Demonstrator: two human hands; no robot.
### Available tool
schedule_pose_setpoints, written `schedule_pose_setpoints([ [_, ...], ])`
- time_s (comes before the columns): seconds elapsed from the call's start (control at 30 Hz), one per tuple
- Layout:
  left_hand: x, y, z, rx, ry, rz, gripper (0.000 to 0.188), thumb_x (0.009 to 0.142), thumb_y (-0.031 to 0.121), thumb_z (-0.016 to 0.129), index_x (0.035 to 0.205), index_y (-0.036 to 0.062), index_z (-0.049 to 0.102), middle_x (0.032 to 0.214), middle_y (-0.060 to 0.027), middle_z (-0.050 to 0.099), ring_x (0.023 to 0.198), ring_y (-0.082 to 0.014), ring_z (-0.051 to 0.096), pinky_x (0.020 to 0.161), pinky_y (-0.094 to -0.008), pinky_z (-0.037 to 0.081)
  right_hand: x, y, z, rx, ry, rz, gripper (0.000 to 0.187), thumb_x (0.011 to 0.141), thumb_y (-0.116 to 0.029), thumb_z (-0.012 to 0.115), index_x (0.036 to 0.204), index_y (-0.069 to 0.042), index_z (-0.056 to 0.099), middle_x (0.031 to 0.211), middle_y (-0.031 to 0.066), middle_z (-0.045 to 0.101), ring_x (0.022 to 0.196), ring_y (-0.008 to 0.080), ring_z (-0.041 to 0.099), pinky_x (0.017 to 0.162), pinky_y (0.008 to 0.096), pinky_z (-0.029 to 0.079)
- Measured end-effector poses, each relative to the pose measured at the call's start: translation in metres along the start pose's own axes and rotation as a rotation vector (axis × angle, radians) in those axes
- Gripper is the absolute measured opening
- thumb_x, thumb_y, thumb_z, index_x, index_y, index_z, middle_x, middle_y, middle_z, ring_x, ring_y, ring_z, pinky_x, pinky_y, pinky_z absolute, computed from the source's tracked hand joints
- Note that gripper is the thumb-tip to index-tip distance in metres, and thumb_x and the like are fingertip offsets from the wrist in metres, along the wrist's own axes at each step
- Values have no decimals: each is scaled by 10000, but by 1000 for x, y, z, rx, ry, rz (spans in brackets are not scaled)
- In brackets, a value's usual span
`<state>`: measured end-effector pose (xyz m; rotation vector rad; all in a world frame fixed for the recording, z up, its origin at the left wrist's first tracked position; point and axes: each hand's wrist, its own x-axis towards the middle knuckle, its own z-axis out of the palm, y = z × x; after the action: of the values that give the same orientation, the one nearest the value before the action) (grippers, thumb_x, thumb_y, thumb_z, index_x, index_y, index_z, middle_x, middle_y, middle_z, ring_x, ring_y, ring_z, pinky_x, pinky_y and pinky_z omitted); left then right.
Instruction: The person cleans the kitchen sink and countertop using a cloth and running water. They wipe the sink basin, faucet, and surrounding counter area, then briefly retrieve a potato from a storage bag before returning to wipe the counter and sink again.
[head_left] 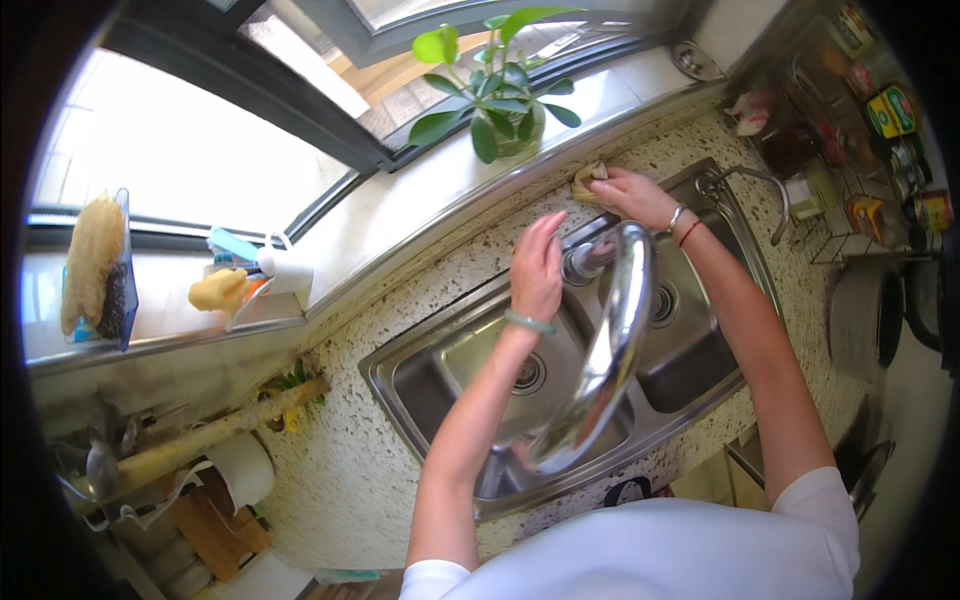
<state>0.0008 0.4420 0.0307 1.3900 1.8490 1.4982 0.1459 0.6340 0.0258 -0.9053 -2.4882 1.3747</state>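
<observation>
My right hand [638, 198] is closed on a bunched tan cloth [586, 184], behind the sink near the ledge under the window. The cloth rests against the speckled countertop [410, 290]. My left hand [538, 268], with a pale green bangle at its wrist, is raised just left of the faucet's base, its fingers stretched out and nothing seen in them. Between my arms the chrome faucet [612, 350] arches toward me over the double-bowl steel sink [420, 352]. Each bowl has a round drain, and no dishes show in them.
A potted plant [500, 110] stands on the windowsill. Farther left are a white mug [288, 268] and a loofah [92, 262]. A slim curved tap [775, 190] rises at the sink's right corner. Beyond it is a wire rack [830, 245] of jars and packets.
</observation>
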Motion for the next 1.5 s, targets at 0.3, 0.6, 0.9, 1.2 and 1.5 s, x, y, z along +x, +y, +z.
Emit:
schedule_pose_setpoints([
  [0.3,56,-30,7,138,-431,324,513,898,165,592,1391,147,451,1409,-141,457,1316,-319,414,1097,-411,335,23,1,13,987,-475,324,691,981,-565,336,1246,32,560,1201,131,620,1134,181,568,1031,317,402],
  [0.6,27,-60,4,418,-358,383,411,872,186,605,1278,162,555,1287,-106,558,1240,-286,479,1062,-438,343,-77,-60,1,542,466,251,445,1020,-336,409,1045,20,674,1023,88,686,937,136,621,845,271,473],
  [0.9,-32,-66,-84,643,-217,225,365,938,240,525,1285,131,553,1344,-90,526,1297,-264,431,1091,-431,317,-150,-53,49,375,568,35,283,1004,-159,460,1143,47,596,1153,45,596,989,95,552,863,233,450],
  [1.2,-118,-74,-191,834,0,-14,318,921,215,571,1227,135,614,1320,-92,561,1247,-242,502,1042,-445,362,-168,-106,85,365,813,84,157,982,-92,475,1063,-28,594,1088,18,558,849,86,531,739,219,451],
  [1.5,-100,2,-221,592,266,-102,204,939,180,564,1056,50,668,1051,-108,656,917,-273,648,761,-352,515,-147,-162,157,306,315,-135,102,908,-9,536,954,-15,627,942,58,560,762,123,548,681,239,455],
])
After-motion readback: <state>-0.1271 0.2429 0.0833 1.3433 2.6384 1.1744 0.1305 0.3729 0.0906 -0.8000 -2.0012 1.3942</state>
